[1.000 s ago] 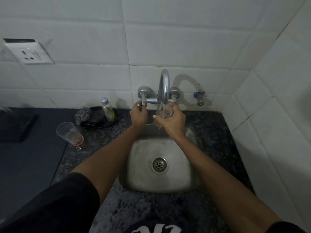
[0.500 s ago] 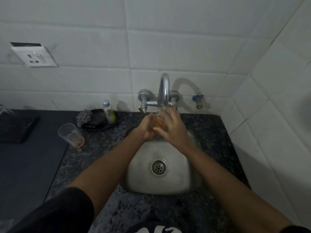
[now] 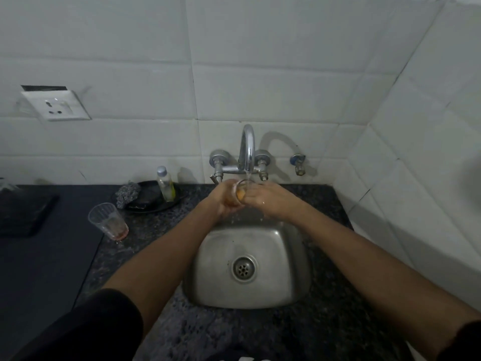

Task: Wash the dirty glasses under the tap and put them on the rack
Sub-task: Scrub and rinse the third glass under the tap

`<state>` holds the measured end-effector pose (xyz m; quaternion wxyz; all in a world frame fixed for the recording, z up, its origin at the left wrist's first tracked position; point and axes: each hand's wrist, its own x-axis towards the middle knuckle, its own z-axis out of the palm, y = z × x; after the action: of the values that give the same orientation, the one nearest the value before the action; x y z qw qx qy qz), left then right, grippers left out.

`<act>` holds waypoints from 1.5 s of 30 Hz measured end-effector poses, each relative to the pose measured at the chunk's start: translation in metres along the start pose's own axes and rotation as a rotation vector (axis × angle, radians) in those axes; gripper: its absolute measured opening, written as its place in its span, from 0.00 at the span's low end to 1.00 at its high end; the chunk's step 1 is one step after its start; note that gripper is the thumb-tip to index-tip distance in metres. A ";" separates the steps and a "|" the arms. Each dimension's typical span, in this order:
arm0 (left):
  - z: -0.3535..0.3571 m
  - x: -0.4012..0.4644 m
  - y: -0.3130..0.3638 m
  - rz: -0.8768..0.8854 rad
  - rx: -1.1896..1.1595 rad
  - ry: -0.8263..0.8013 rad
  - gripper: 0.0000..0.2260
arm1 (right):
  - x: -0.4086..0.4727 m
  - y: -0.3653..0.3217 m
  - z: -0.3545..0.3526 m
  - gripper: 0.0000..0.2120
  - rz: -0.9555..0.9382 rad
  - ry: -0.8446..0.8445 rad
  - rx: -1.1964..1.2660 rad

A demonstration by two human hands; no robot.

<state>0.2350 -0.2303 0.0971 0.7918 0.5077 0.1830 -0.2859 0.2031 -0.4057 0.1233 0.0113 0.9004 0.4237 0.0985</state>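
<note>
A clear glass with orange residue sits between both hands, right under the spout of the chrome tap. A thin stream of water runs into it. My left hand wraps its left side and my right hand grips its right side, above the back edge of the steel sink. Most of the glass is hidden by fingers. A second dirty glass with reddish dregs stands upright on the counter to the left.
A dark plate behind the dirty glass holds a steel scrubber and a small bottle. A dark mat lies at the far left. A tiled wall rises close on the right. A wall socket is upper left.
My left hand left the tap's left handle and joined my right hand on the glass. Water now runs from the spout into the glass.
</note>
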 end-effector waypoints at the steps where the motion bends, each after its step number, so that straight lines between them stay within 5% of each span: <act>1: 0.003 -0.001 0.001 0.024 -0.029 0.009 0.14 | -0.001 -0.003 0.005 0.19 0.103 0.004 0.061; 4: 0.012 -0.001 0.001 0.096 -0.061 0.026 0.12 | 0.007 -0.018 0.013 0.13 0.324 0.019 0.241; 9: 0.011 -0.008 0.011 0.017 0.076 -0.078 0.15 | 0.008 -0.004 0.000 0.12 0.092 -0.018 -0.023; 14: 0.015 -0.001 0.009 0.124 -0.066 -0.020 0.15 | 0.021 -0.026 0.002 0.07 0.312 0.019 0.375; 16: 0.014 -0.010 0.008 0.066 -0.024 -0.057 0.12 | 0.021 -0.027 0.000 0.07 0.324 -0.028 0.262; 19: 0.009 -0.011 0.015 0.000 0.132 -0.068 0.10 | 0.014 -0.016 -0.001 0.12 0.189 -0.018 -0.031; 24: 0.013 -0.008 0.013 0.085 -0.031 -0.083 0.17 | 0.026 -0.026 0.000 0.10 0.315 -0.031 0.260; 29: 0.012 -0.015 0.022 -0.027 0.187 -0.034 0.13 | 0.024 -0.015 -0.006 0.09 0.183 -0.089 -0.060; 34: 0.017 -0.005 0.015 0.055 -0.029 -0.048 0.19 | 0.031 -0.023 -0.003 0.10 0.376 -0.029 0.297; 39: 0.019 -0.010 0.017 -0.024 0.007 -0.041 0.17 | 0.021 -0.012 -0.003 0.08 0.246 -0.109 0.060; 45: 0.026 -0.005 0.012 0.063 -0.056 0.064 0.14 | 0.028 -0.019 0.006 0.15 0.446 -0.089 0.231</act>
<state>0.2387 -0.2488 0.1186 0.8079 0.4999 0.2004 -0.2393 0.2073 -0.3718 0.1199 -0.0948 0.9704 0.2220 0.0096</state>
